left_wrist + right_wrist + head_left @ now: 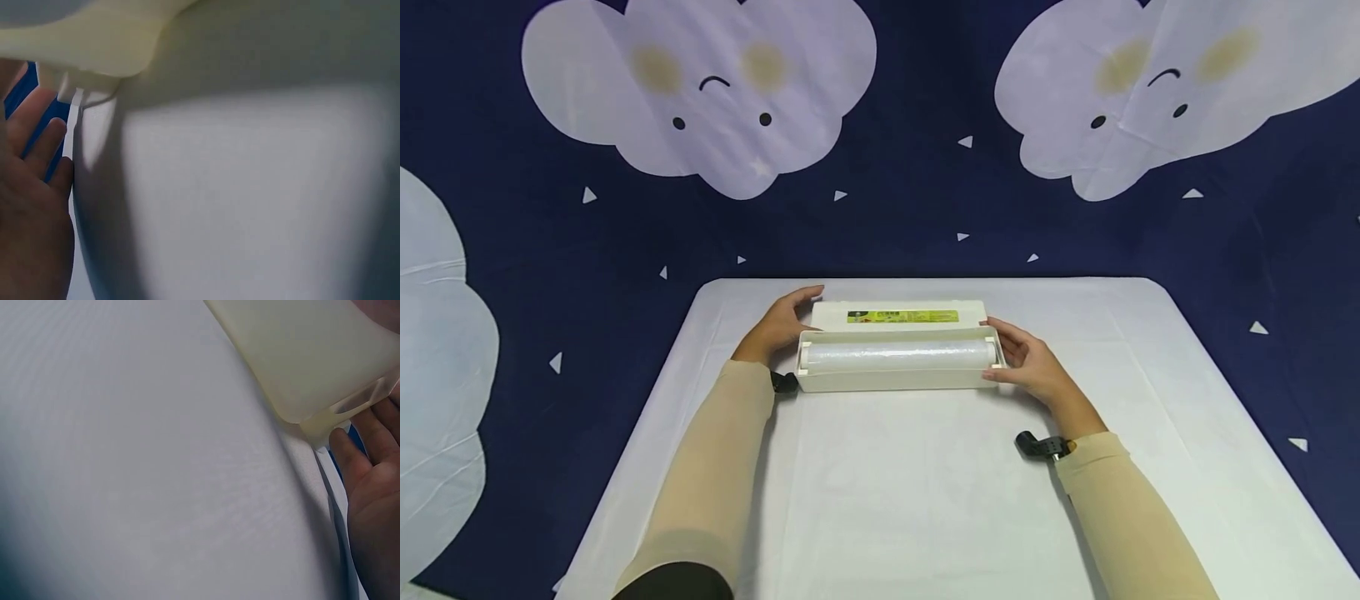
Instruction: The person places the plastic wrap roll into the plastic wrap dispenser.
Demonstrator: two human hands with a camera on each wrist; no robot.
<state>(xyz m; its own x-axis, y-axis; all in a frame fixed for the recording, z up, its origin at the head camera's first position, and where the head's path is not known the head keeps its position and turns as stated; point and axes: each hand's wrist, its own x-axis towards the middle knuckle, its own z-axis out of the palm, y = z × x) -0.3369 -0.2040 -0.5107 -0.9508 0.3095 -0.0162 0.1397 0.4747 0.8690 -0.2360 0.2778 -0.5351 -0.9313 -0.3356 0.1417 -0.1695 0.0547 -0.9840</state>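
A long white box (891,382) stands uncovered on the table, a clear roll of film (898,355) lying in it. Against its back side is the white lid (906,307), with a green and yellow label. My left hand (778,327) is at the left end, thumb by the box's back corner and fingers spread beside the lid; in the left wrist view its fingers look loosely extended. With the thumb in front and fingers behind, my right hand (1033,365) holds the box's right end. The right wrist view shows that hand (378,494) beside the box's end (312,356).
A white cloth covers the table (895,492). Behind it hangs a dark blue curtain (917,225) printed with pale clouds and small triangles. Black cameras are strapped at both wrists, the right one (1041,447) just above the tabletop.
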